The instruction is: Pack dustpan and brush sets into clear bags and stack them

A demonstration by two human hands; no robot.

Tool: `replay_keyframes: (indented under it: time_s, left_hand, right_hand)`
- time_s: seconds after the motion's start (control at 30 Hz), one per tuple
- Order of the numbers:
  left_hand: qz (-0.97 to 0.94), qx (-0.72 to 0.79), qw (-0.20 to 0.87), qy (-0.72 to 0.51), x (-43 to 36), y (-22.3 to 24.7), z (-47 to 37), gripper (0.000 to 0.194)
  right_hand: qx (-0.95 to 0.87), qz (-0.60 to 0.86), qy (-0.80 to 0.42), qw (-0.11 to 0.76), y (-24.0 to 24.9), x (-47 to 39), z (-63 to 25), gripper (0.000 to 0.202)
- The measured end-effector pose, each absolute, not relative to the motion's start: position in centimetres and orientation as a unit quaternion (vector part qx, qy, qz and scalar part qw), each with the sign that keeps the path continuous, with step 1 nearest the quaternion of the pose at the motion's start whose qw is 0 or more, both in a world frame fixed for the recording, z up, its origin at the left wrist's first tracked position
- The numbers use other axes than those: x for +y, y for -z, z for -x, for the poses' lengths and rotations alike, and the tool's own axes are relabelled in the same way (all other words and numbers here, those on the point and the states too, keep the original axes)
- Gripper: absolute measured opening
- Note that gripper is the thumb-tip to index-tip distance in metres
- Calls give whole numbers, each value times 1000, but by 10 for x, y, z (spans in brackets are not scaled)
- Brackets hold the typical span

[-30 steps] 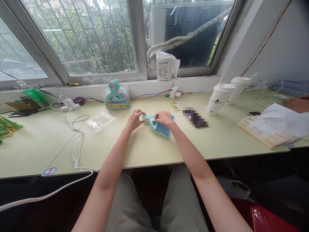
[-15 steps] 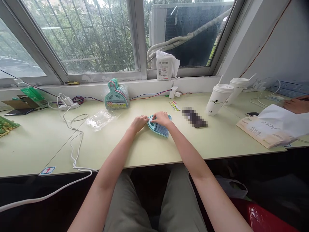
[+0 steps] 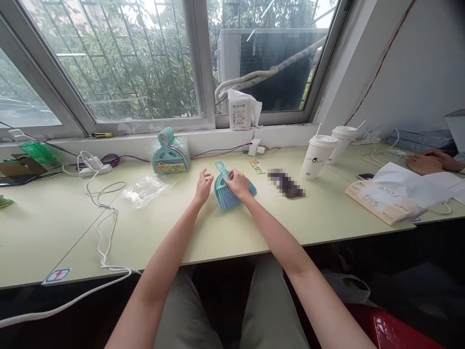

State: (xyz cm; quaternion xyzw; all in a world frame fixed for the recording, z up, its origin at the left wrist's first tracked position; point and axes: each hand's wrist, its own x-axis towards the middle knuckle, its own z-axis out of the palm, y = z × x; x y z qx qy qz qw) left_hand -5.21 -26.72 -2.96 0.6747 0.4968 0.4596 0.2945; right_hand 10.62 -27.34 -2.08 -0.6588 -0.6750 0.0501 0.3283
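A teal dustpan and brush set (image 3: 225, 198) lies on the table in front of me, its looped handle pointing toward the window and its bristles toward me. My right hand (image 3: 238, 184) grips it from the right side, thumb across its upper part. Just left of it, my left hand (image 3: 204, 185) is raised with its fingers apart and nothing in them. A stack of similar dustpan sets (image 3: 170, 154) in clear wrap stands against the sill. Crumpled clear plastic (image 3: 145, 190) lies left of my left hand.
Right of my hands are a yellow-green card (image 3: 257, 166), a blurred dark object (image 3: 286, 183), two white cups (image 3: 317, 157) and a tissue pack (image 3: 378, 198). White cables (image 3: 105, 242) run down the left. Another person's hands (image 3: 432, 161) rest at far right.
My left hand has let go of the dustpan set and moved left, its fingers spreading. The set has turned, so its handle now points to the window. The view has shifted slightly.
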Motion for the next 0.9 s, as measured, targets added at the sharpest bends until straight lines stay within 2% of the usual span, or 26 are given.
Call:
replay_keyframes:
  time_s: [0.07,0.1,0.17,0.3,0.47,0.57,0.67,0.77,0.9]
  left_hand:
    - [-644,444,477,-401,-269,28,48,47]
    - [-635,416,534,-373,-270,28,48,48]
    - [-613,396,580,-362,-269,29,50,50]
    - [-537,462,562,-427,-258,33,69,49]
    - [-438,524,527,-506,-235,40,100,53]
    - [-416,522,512,-540,-227,42,112,52]
    - [-401,511,519,-557,-223,42,119,45]
    - [-380,506,528,-566,-221,40,122,43]
    - [-364,512,513,-585,-217,42,122,45]
  right_hand:
    - [-670,644,-53,364,22,-271,-104,21]
    - [-675,631,-58,377,22,-268,-105,22]
    - [-673,616,-57,406,24,-260,-111,27]
    - [-608,673,1,422,30,-233,-137,38]
    - [-593,760,-15,266,39,-200,-168,57]
    - [-575,787,-53,215,44,-186,-174,60]
    - [-617,752,-88,215,47,-181,-176,47]
    - [-714,655,-94,227,48,-188,-175,55]
    - [-762,593,-32,259,48,-212,-170,45]
